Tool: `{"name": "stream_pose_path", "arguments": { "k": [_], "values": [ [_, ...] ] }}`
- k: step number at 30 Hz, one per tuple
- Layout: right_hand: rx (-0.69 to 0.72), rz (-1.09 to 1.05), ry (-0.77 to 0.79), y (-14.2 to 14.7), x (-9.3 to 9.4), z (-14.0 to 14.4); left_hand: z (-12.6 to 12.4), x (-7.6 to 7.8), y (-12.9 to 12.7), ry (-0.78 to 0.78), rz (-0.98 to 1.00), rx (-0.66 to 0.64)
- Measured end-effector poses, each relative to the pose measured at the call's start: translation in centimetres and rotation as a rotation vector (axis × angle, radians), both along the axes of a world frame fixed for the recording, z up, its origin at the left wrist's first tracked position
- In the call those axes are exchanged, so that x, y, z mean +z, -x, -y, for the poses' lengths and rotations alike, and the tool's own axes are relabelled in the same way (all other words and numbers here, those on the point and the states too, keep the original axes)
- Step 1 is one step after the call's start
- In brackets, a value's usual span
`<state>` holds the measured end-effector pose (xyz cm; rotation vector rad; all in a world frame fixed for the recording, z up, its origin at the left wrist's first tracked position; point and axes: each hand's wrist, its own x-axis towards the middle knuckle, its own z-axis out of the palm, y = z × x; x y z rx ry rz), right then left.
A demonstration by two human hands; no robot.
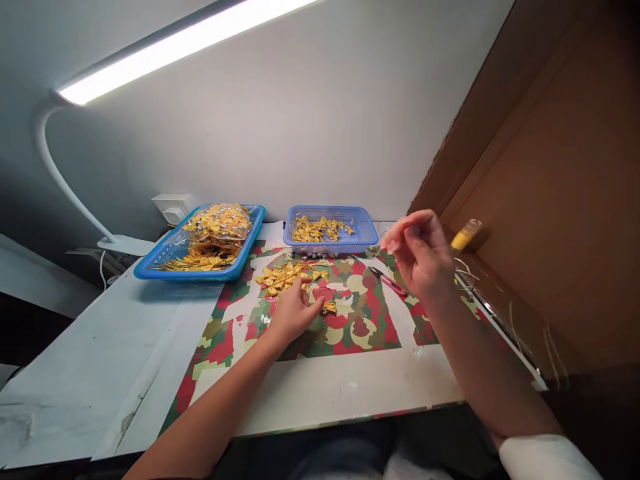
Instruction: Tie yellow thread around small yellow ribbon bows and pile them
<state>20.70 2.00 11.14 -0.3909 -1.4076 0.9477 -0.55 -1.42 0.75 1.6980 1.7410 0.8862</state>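
Observation:
Low over the patterned sheet, my left hand (295,308) has its thumb and fingers apart. The thumb tip is right by a small yellow bow (329,307) with a silvery bead or bell; whether they touch is hard to see. Beyond those fingers lies a pile of yellow ribbon bows (283,277) with thin stems. My right hand (424,257) is raised at the right, blurred a little, its thumb and forefinger pinched. A faint thin strand (378,252) shows at these fingertips. Below it, red-handled snips (389,281) rest on the sheet.
A blue basket (143,267) at the left holds bagged and loose bows. Another blue basket (330,245) with bows stands at the back, silvery beads (313,255) before it. A yellow bottle (466,235) stands by the cardboard wall (540,167). A lamp (190,50) hangs above.

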Motion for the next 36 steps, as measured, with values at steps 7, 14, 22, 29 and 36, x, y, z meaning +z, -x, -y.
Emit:
{"name": "stream_pose_path", "arguments": {
  "k": [7, 14, 22, 29, 36],
  "values": [
    [0.289, -0.103, 0.251, 4.0, 0.7, -0.6, 0.5, 1.9, -1.5, -0.138, 0.371, -0.584],
    [0.391, -0.129, 0.634, 4.9, -5.6, -2.2, -0.4, 2.2, -0.9, 0.178, 1.223, -0.352],
    [0.481, 0.126, 0.651, 4.0, -9.9, -0.3, -1.5, 0.9, -0.4, 0.135, 1.322, -0.099],
    [0.451, 0.182, 0.510, 4.1, -8.5, 0.8, 0.0, -0.2, -1.5, 0.127, 0.762, -0.331],
    [-0.067, 0.473, 0.349, 3.3, -9.4, -0.5, 0.8, 0.4, -2.1, 0.272, 0.776, -0.464]
  ]
}}
